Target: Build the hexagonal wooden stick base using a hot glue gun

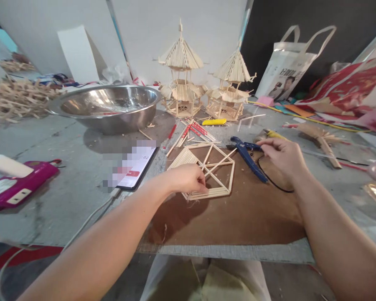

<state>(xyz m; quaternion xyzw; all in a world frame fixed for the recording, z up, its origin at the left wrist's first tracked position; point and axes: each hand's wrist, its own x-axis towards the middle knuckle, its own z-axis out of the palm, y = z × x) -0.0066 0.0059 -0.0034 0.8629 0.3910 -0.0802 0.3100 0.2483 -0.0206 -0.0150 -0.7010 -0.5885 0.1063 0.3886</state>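
My left hand point(191, 179) is closed, fingertips pinching the near edge of a hexagonal frame of thin wooden sticks point(221, 182). Crossing sticks span the frame, and its upper left section is filled with sticks laid side by side. My right hand point(280, 152) is closed at the end of one handle of blue-handled pliers point(250, 161), whose handles are spread apart. A black cord curves just below that hand. Behind its fingers lies a yellow-tipped object point(275, 134), partly hidden. The frame rests on a brown mat point(232, 221).
Loose red-and-pale sticks point(196, 130) and a yellow cutter point(214, 122) lie beyond the frame. Two stick pavilions point(181, 58) stand behind. To the left are a metal bowl point(119, 119), a phone point(138, 165) and a magenta power strip point(45, 179). A tote bag point(280, 69) stands back right.
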